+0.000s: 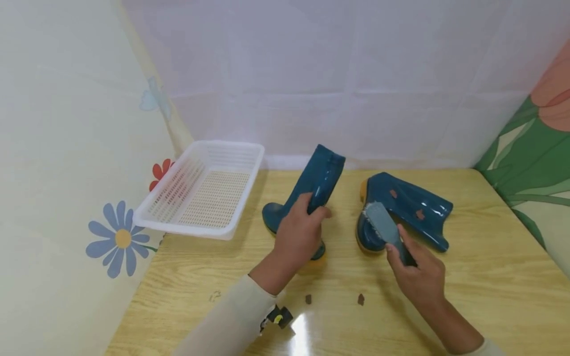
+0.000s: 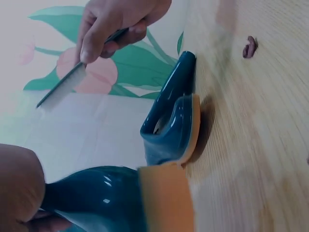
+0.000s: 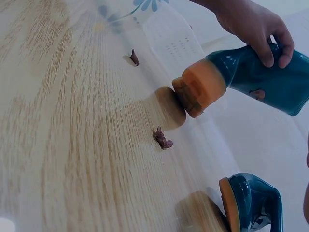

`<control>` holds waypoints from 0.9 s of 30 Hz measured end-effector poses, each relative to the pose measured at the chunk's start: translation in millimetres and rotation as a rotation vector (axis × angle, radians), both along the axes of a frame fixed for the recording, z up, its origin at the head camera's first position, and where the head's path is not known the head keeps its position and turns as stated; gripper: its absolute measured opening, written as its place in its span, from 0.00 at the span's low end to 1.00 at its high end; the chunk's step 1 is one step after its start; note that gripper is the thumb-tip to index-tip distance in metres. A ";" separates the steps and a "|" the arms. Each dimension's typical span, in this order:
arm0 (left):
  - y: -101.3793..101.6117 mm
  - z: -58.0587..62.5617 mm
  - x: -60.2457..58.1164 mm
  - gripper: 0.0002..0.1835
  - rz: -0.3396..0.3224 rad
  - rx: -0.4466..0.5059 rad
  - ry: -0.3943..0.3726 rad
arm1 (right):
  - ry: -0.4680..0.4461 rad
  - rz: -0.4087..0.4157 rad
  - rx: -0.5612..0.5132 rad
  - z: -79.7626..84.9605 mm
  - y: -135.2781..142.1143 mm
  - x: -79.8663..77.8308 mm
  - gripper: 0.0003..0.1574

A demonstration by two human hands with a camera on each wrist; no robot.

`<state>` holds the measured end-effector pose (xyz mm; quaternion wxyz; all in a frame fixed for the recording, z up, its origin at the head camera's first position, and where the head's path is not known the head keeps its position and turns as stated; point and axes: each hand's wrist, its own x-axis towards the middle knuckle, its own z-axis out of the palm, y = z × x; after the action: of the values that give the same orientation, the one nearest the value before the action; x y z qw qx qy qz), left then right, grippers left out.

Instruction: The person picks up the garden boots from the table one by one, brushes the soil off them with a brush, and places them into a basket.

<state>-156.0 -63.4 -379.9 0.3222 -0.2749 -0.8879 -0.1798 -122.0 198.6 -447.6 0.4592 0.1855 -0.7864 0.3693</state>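
My left hand grips a teal rain boot with an orange sole round its ankle. The boot is tilted, its heel end low over the table. In the right wrist view a brown patch shows on its shaft. My right hand holds a grey brush by its handle, thumb along it, pale bristles showing in the left wrist view. Past the brush, a second teal boot lies on its side with brown patches on the shaft. The brush head overlaps this boot in the head view.
A white plastic basket with perforated walls stands at the table's left back. Two small brown lumps lie on the wooden table near the front. A white cloth hangs behind, and flowered cloth borders the right side.
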 end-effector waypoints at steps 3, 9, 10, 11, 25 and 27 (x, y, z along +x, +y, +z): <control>-9.5 -2.1 -1.7 0.14 -0.035 0.059 0.121 | 0.006 0.002 0.001 -0.6 0.8 -0.3 0.36; -25.7 -8.4 -11.3 0.12 -0.171 0.160 0.237 | 0.024 0.013 -0.004 -1.2 2.2 -0.9 0.35; -28.4 -10.6 -12.9 0.12 -0.200 0.182 0.238 | 0.025 0.016 -0.005 -1.2 2.0 -0.7 0.35; -30.9 -12.9 -14.5 0.11 -0.226 0.204 0.238 | 0.026 0.020 -0.006 -1.0 1.9 -0.5 0.35; -67.7 -42.7 -12.7 0.24 -0.277 0.288 -0.205 | 0.023 0.010 0.027 -4.0 2.5 0.5 0.35; -71.1 -40.4 -9.7 0.24 -0.247 0.281 -0.282 | 0.027 0.005 0.034 -4.1 2.1 0.7 0.35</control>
<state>-165.7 -134.6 -420.4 0.2059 -0.3060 -0.8499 -0.3764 -121.3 200.8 -451.7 0.4656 0.2002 -0.7859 0.3542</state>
